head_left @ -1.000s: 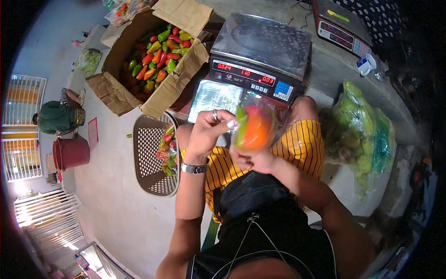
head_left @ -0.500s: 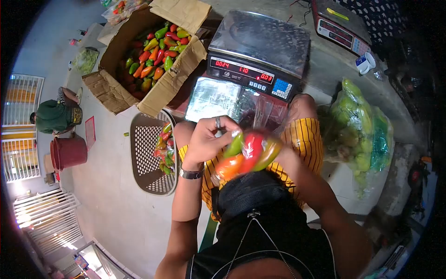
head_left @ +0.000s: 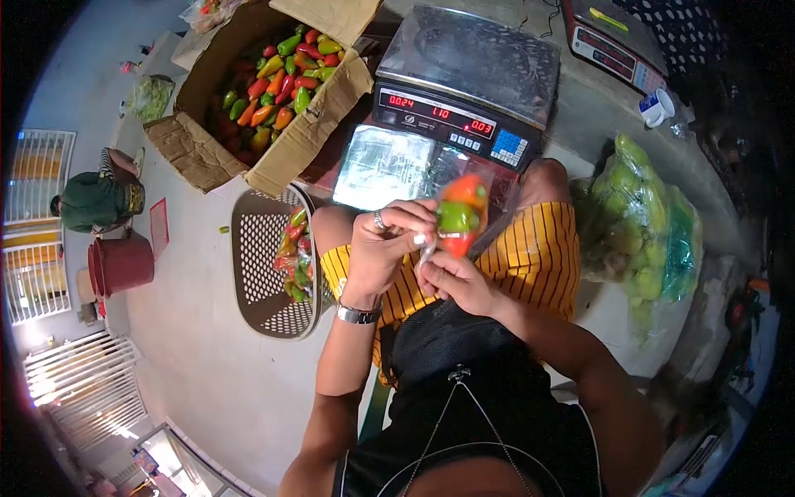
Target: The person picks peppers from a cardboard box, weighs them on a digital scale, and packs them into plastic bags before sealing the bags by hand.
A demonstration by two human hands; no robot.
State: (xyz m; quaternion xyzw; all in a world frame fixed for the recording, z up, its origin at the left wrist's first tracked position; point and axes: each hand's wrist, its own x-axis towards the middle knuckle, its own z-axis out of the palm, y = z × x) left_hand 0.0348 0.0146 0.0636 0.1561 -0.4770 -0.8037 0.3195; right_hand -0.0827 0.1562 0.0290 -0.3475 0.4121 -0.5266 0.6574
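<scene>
A clear plastic bag of bell peppers [head_left: 460, 217], orange, green and red, hangs out beyond my fingers above my lap. My left hand [head_left: 387, 247], with a ring and a metal watch, pinches the bag's gathered neck. Just below, my right hand [head_left: 457, 284] has its fingers closed on the twisted end of the same neck. Behind the bag, a stack of clear plastic bags [head_left: 385, 166] lies in front of the digital scale [head_left: 468, 66], which has nothing on its plate. Its display reads 0.024, 1.10 and 0.03.
A cardboard box [head_left: 306, 137] of loose peppers stands at the back left. Below it, a plastic basket [head_left: 252, 302] holds bagged peppers. Bags of green vegetables [head_left: 638, 224] sit at right. A second scale [head_left: 609, 54] and mug [head_left: 656, 108] are behind. A person [head_left: 91, 200] bends over far left.
The bag of peppers has swung from lying across between my hands to pointing away from me. My right hand has come in from behind it to the bag's neck.
</scene>
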